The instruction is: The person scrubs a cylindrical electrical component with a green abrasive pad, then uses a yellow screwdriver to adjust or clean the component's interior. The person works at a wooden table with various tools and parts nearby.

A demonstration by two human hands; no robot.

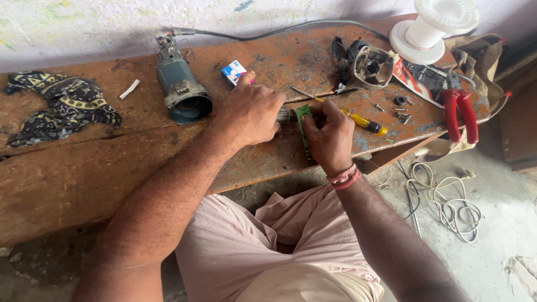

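My left hand (250, 113) is closed over a small metal motor part (285, 115) that pokes out by my fingers. My right hand (329, 136) grips a thin green strip (304, 127) pressed against that part. Both hands rest on a worn rusty-brown bench (84, 162). A yellow-handled screwdriver (364, 122) lies just right of my right hand. A teal power-tool body (180, 89) lies left of my left hand, its open end toward me.
A black gear housing (370, 66), loose screws (400, 111), red-handled pliers (460, 112) and a white spool (433, 28) sit at the right end. A small blue-white box (234, 71) lies behind my left hand. A patterned cloth (64, 106) lies far left. White wire (447, 204) coils on the floor.
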